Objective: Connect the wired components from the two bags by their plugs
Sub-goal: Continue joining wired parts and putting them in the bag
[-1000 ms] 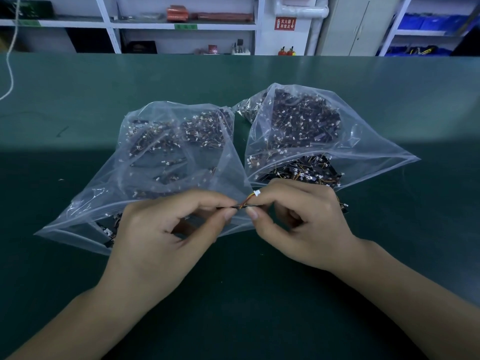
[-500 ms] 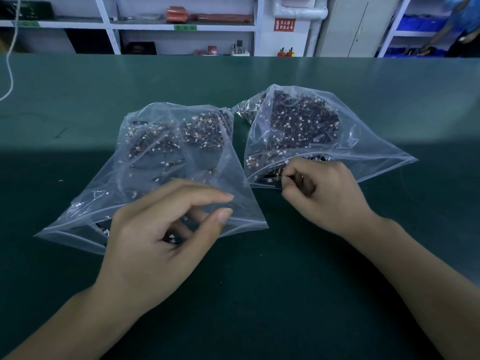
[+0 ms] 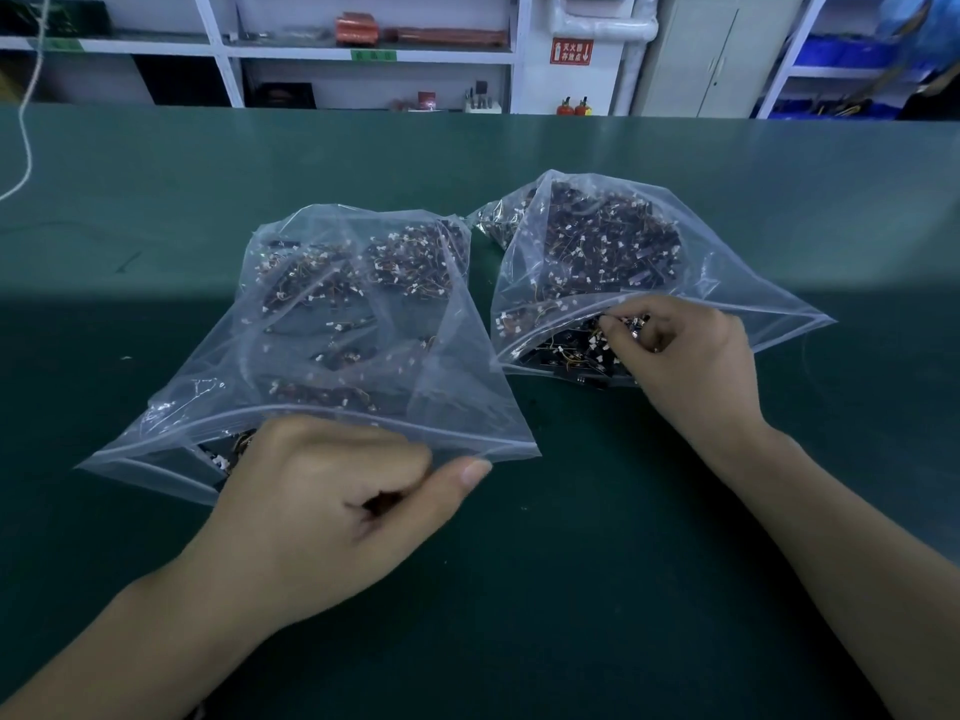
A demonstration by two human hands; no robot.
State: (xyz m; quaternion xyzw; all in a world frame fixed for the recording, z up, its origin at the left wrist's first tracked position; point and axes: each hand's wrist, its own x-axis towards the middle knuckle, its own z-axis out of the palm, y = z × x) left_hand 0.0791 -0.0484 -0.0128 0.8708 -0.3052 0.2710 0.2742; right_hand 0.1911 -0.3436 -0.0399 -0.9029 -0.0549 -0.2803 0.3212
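Two clear plastic bags lie side by side on the green table, each holding several small dark wired components with white plugs. My left hand [image 3: 332,491] is at the mouth of the left bag [image 3: 332,356]. Its fingers are curled, and a dark component [image 3: 382,504] shows between thumb and fingers. My right hand [image 3: 685,356] reaches into the open mouth of the right bag [image 3: 727,283]. Its fingertips pinch at the loose components [image 3: 576,350] there. Both hands' fingertips are partly hidden.
The green table [image 3: 571,589] stretches wide around the bags. A white cord [image 3: 23,148] hangs at the far left. Behind the table's far edge stand white shelves [image 3: 363,54] and blue bins [image 3: 841,54].
My hands held a joined wire pair together in front of the bags, then parted. The right hand went up into the right bag's mouth. The left drew back and curled at the left bag's mouth.
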